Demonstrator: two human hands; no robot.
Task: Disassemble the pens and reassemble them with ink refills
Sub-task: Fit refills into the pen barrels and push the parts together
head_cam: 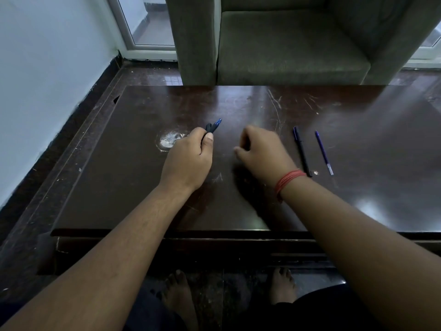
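A black pen with blue tip is gripped in the left hand; right hand is curled, contents not discernible. Disassembly under way; black pen body and ink refill on the counter likely need joining next.

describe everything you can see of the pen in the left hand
The pen is mostly hidden inside the left hand, which grips it with fingers curled round the barrel and thumb alongside. Only the far end sticks out: a black, plastic-looking section and a blue end pointing away and to the right. It is held above the dark wooden table, not resting on it.
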